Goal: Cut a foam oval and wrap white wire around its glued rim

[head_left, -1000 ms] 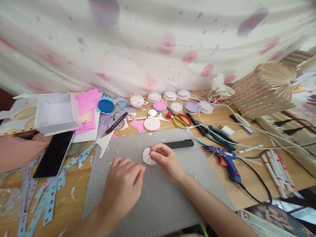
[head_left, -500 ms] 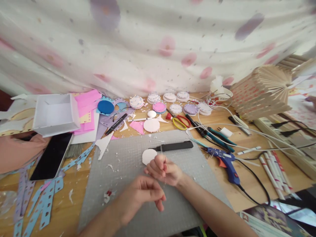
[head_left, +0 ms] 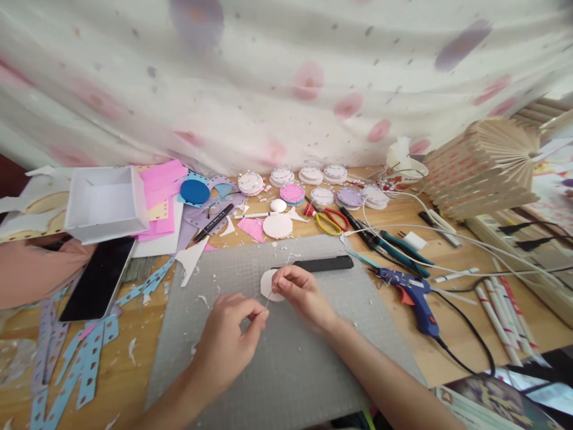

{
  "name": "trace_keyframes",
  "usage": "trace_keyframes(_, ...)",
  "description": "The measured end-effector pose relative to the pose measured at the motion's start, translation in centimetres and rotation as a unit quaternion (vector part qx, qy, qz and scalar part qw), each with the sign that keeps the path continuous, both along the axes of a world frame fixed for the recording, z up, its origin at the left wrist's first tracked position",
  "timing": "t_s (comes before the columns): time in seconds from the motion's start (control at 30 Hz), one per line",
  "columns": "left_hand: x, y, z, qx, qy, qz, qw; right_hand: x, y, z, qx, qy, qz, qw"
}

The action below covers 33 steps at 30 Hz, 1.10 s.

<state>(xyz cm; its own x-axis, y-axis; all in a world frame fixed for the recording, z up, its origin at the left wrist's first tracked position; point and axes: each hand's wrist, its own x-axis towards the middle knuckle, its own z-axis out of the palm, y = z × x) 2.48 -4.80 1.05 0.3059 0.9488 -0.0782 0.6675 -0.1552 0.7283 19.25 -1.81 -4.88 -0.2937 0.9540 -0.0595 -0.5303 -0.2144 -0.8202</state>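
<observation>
Person's got a thin strand (head_left: 268, 300) pulled between both hands, right over the middle of the gray mat (head_left: 286, 370). Left hand (head_left: 230, 337) pinches the lower bit at the fingertips, right hand (head_left: 304, 295) pinches higher up, so its long axis slants away toward the mat's far edge, leaning slightly right. White disc (head_left: 267, 283) sits on the mat, partly behind the right fingers. Mat's on a wooden table (head_left: 134, 388): phone (head_left: 98, 280) left of it, glue gun (head_left: 416, 295) right, flowery curtain (head_left: 255, 77) beyond.
</observation>
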Motion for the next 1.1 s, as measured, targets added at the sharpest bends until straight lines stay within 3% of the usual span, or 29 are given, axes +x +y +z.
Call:
trace_keyframes(0.07, -0.1, 0.1, 0.0, -0.154, -0.155, 0.014, 0.976, 0.0, -0.2, 0.2, -0.007, 0.044, 0.025, 0.999)
trace_keyframes(0.1, 0.0, 0.0, -0.2, -0.238, -0.244, 0.020, 0.940, -0.1, -0.3, 0.2, -0.009, 0.066, 0.037, 0.997)
trace_keyframes(0.17, 0.4, -0.6, -0.8, -0.376, -0.398, 0.020, 0.837, -0.3, -0.7, 0.3, -0.010, 0.102, 0.064, 0.993)
trace_keyframes(0.2, 0.8, -1.0, -1.2, -0.413, -0.437, 0.012, 0.799, -0.4, -0.8, 0.3, -0.008, 0.113, 0.081, 0.990)
trace_keyframes(0.23, 1.2, -1.4, -1.6, -0.432, -0.453, 0.004, 0.780, -0.4, -1.0, 0.3, -0.007, 0.120, 0.100, 0.988)
trace_keyframes(0.3, 1.7, -2.1, -2.2, -0.445, -0.463, -0.003, 0.767, -0.3, -1.0, 0.3, -0.007, 0.119, 0.123, 0.985)
trace_keyframes(0.37, 1.6, -2.0, -2.2, -0.417, -0.451, 0.017, 0.789, -0.2, -0.9, 0.3, -0.012, 0.102, 0.110, 0.989)
trace_keyframes(0.5, 0.2, -0.6, -0.8, -0.273, -0.291, 0.089, 0.912, -0.1, -0.3, 0.2, -0.022, 0.045, 0.024, 0.998)
trace_keyframes(0.6, -0.2, -0.3, 0.2, -0.159, -0.139, 0.098, 0.973, -0.4, -0.3, 0.0, -0.024, 0.012, -0.024, 0.999)
trace_keyframes(0.7, 0.2, -0.6, 0.3, -0.066, -0.079, 0.086, 0.991, -0.7, -0.4, -0.1, -0.031, 0.014, -0.055, 0.998)
trace_keyframes(0.83, 0.6, -0.5, 0.0, -0.094, -0.127, 0.066, 0.985, -0.7, -0.4, 0.0, -0.050, 0.068, -0.038, 0.996)
trace_keyframes(0.9, 0.7, -0.4, -0.4, -0.175, -0.225, 0.059, 0.957, -0.7, -0.5, 0.2, -0.056, 0.098, -0.020, 0.993)
trace_keyframes(0.93, 0.9, -0.5, -0.7, -0.238, -0.298, 0.055, 0.923, -0.8, -0.6, 0.4, -0.058, 0.115, -0.013, 0.992)
trace_keyframes(1.03, 2.1, -1.4, -2.3, -0.410, -0.480, 0.044, 0.774, -0.9, -1.2, 0.8, -0.070, 0.189, 0.026, 0.979)
trace_keyframes(1.1, 3.1, -2.3, -3.4, -0.445, -0.500, 0.036, 0.742, -0.9, -1.4, 1.0, -0.080, 0.232, 0.070, 0.967)
